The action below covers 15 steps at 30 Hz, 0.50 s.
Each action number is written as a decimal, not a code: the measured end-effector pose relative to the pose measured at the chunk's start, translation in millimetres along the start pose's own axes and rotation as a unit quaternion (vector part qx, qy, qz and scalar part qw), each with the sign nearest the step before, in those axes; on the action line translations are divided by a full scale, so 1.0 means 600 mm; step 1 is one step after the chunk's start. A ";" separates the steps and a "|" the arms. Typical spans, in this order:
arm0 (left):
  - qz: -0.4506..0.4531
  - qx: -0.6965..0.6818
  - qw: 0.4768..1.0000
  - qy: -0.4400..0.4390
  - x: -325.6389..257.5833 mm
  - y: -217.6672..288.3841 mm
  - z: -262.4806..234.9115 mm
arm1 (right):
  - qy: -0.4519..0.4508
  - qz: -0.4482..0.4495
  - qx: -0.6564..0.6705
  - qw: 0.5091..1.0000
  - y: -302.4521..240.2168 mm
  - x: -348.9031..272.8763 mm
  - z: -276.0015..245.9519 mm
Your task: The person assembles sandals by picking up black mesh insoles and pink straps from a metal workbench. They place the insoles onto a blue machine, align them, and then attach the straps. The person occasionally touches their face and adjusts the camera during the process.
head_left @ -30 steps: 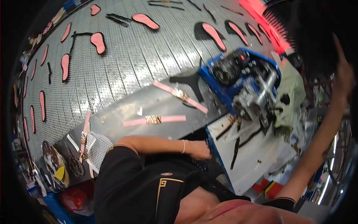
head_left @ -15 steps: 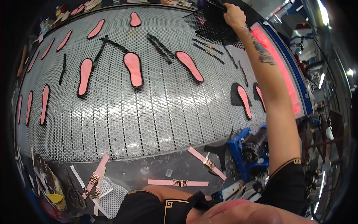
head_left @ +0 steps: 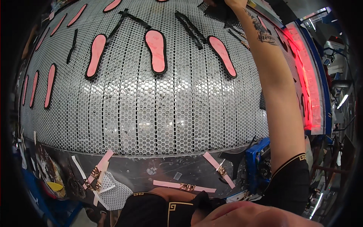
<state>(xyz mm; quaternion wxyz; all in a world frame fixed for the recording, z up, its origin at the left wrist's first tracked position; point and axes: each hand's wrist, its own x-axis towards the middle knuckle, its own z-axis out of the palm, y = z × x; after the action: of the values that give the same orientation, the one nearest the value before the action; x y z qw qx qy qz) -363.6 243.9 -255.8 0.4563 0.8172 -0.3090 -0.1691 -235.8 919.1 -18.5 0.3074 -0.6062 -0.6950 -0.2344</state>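
Observation:
My right arm reaches far forward over the honeycomb-patterned belt [head_left: 166, 113]. At the top edge, my right hand [head_left: 236, 3] is partly cut off. It looks closed beside a dark thing, whose kind I cannot make out. Black mesh material [head_left: 217, 12] lies just below and left of the hand. Pink insoles with black rims rest on the belt, among them one in the middle [head_left: 155, 51], one to its left [head_left: 96, 55] and one to its right [head_left: 222, 56]. Thin black straps [head_left: 189, 28] lie between them. My left hand is out of sight; only the bent left arm [head_left: 170, 195] shows low down.
On the grey ledge before me lie pink straps with gold-coloured ornaments, one lengthwise [head_left: 162, 184] and one slanting [head_left: 211, 159], plus a bundle at left [head_left: 104, 160] by a white honeycomb piece [head_left: 115, 193]. A blue machine [head_left: 257, 151] stands near my right elbow. Red-lit sheeting [head_left: 302, 83] runs along the right.
The view has shifted, so the insoles and straps on the belt sit higher and farther right. My right hand has slid partly out at the top, and the dark thing by it shows less.

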 end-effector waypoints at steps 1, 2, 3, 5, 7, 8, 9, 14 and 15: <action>0.001 -0.003 1.000 -0.003 0.004 0.001 0.003 | -0.010 -0.002 -0.019 1.000 0.003 0.005 0.000; 0.000 0.000 1.000 -0.004 0.009 0.000 0.001 | -0.018 -0.007 -0.037 0.999 -0.003 0.014 -0.011; -0.002 0.000 1.000 -0.008 0.016 0.001 0.003 | -0.005 -0.013 0.002 1.000 -0.011 0.013 -0.029; -0.005 0.005 1.000 -0.017 0.023 -0.002 0.006 | -0.003 -0.012 -0.018 1.000 -0.001 0.023 -0.044; -0.007 0.012 1.000 -0.027 0.029 0.001 0.008 | -0.026 -0.032 -0.116 0.992 -0.002 0.025 -0.088; -0.006 0.015 0.999 -0.031 0.033 0.005 0.009 | -0.029 -0.051 -0.099 0.993 -0.002 0.025 -0.109; -0.009 0.017 0.999 -0.037 0.034 0.003 0.008 | -0.032 -0.068 -0.085 0.994 0.001 0.021 -0.134; -0.035 0.036 0.997 -0.067 0.054 -0.005 0.014 | -0.257 -0.235 -0.199 0.916 -0.070 -0.082 -0.412; -0.038 0.040 0.995 -0.086 0.061 -0.005 0.018 | -0.286 -0.267 -0.236 0.889 -0.066 -0.133 -0.490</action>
<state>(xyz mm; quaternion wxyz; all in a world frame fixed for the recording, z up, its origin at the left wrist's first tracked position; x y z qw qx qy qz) -341.2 214.1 -263.8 0.3878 0.8285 -0.3223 -0.2435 -226.7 651.9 132.5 -0.1312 -0.4932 -0.8125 -0.2818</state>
